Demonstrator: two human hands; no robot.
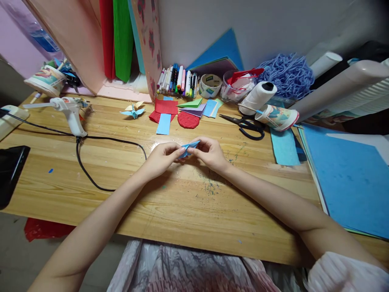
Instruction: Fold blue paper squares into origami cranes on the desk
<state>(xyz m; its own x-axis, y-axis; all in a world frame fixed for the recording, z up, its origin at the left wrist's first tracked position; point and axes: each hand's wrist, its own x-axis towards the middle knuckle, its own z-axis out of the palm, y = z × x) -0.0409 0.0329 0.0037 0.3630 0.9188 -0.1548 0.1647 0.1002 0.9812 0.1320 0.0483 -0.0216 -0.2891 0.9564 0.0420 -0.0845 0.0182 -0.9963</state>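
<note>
A small folded piece of blue paper (189, 149) is held between both hands above the middle of the wooden table. My left hand (165, 157) pinches its left side with thumb and fingers. On the right side, my right hand (209, 153) grips it the same way, the paper's point showing above the thumb. The fingers partly hide the paper. Beyond the hands lie red crepe paper (165, 107), a light blue strip (164, 123) and a red round piece (188, 120). Two small folded paper cranes (133, 110) rest farther left.
A glue gun (73, 117) stands at left, its black cable (91, 178) looping across the table. Black scissors (247, 125), a paper cup (279, 117) and a white thread spool (258, 98) are at back right. Blue paper sheets (349, 174) lie at right, a black object (12, 172) at left.
</note>
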